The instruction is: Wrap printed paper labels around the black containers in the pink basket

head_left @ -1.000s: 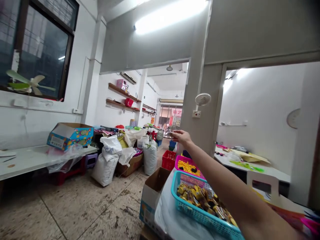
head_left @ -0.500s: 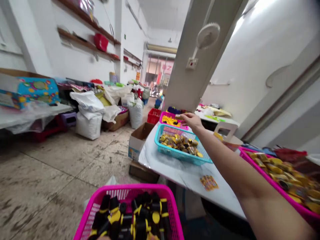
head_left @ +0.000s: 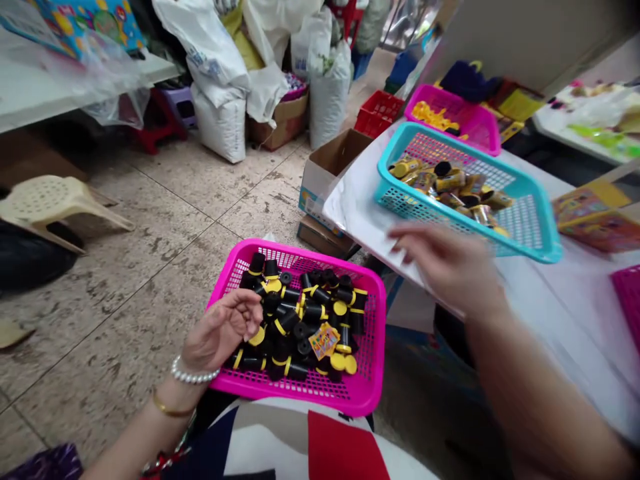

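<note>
A pink basket sits low in front, full of black cylinders with yellow caps. A small orange printed packet lies on top of them. Over the basket's left edge is my left hand, its fingers curled beside the black cylinders; whether it holds anything is hidden. My right hand, blurred by motion, hangs at the near side of a teal basket on the white table. That basket holds gold-wrapped cylinders with yellow and black ends.
Behind the teal basket stands a pink basket with yellow pieces. A cardboard box is beside the white table. White sacks stand on the floor, and a beige stool is at left.
The view has tilted down. My right hand has come back from the far pink basket to near the teal one. My left hand shows fully now, and the orange packet is visible in the near basket.
</note>
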### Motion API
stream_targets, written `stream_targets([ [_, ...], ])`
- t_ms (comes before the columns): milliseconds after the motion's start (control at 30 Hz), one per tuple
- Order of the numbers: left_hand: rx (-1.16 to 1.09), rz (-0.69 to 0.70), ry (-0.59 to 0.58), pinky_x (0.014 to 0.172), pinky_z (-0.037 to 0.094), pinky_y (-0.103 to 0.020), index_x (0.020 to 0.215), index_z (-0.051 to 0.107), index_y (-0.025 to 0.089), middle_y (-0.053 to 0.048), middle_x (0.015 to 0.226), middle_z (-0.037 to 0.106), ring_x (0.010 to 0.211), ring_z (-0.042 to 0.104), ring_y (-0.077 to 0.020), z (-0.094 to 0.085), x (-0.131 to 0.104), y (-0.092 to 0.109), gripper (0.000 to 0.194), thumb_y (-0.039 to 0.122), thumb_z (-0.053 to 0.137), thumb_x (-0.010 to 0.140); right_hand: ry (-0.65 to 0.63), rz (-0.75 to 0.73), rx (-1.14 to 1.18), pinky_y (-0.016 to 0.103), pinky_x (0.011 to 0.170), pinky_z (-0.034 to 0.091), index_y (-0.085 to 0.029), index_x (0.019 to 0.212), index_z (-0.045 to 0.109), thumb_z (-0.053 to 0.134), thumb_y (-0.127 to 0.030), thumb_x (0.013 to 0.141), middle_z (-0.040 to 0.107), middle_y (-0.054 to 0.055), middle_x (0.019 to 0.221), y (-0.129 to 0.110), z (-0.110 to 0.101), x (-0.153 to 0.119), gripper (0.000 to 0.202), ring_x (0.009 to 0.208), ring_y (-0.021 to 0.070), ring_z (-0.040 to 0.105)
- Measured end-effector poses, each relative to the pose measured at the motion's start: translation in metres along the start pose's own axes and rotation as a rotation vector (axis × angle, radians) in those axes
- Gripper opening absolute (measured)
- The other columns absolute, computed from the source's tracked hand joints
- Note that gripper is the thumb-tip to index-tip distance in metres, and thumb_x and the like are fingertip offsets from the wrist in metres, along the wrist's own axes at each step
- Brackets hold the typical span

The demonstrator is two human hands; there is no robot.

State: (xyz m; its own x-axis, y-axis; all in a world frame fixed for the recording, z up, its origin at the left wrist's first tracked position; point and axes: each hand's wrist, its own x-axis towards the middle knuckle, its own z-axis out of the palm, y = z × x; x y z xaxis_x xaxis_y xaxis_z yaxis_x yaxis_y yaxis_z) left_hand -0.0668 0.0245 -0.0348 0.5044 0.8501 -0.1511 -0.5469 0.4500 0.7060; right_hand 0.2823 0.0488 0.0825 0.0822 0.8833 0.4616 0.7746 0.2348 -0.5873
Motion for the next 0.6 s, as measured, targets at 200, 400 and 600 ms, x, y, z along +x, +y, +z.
stream_targets([
  [200, 0.023, 0.034, 0.063, 0.057, 0.045, -0.024, 0.102, 0.068, 0.013, -0.008, 0.080, 0.063, 0.064, 0.054, -0.0137, 0.005, 0.011, 0.028, 0.045, 0.050, 0.065, 0.076, -0.365, 0.007, 0.021, 0.029, 0.077, 0.054, -0.020, 0.099, 0.069, 0.057, -0.021, 0.090, 0.072, 0.005, 0.092, -0.010, 0.087, -0.128, 0.015, 0.084, 0.0172, 0.068],
  [400, 0.120, -0.158, 0.000, 0.052, 0.042, -0.021, 0.100, 0.067, 0.012, -0.008, 0.078, 0.063, 0.062, 0.053, -0.0120, 0.032, 0.011, 0.010, 0.038, 0.044, 0.064, 0.080, -0.402, 0.319, -0.097, 0.033, 0.071, 0.050, -0.019, 0.089, 0.064, 0.075, -0.027, 0.075, 0.066, 0.004, 0.086, -0.006, 0.104, -0.165, 0.020, 0.081, 0.0215, 0.063],
  [600, 0.302, -0.253, 0.027, 0.054, 0.042, -0.019, 0.101, 0.064, 0.015, -0.006, 0.082, 0.065, 0.063, 0.053, -0.0094, 0.042, 0.013, -0.017, 0.029, 0.035, 0.067, 0.081, -0.391, 0.239, -0.033, 0.029, 0.069, 0.047, -0.021, 0.081, 0.071, 0.067, -0.022, 0.083, 0.062, 0.003, 0.079, 0.000, 0.105, -0.165, 0.006, 0.077, 0.0180, 0.059],
])
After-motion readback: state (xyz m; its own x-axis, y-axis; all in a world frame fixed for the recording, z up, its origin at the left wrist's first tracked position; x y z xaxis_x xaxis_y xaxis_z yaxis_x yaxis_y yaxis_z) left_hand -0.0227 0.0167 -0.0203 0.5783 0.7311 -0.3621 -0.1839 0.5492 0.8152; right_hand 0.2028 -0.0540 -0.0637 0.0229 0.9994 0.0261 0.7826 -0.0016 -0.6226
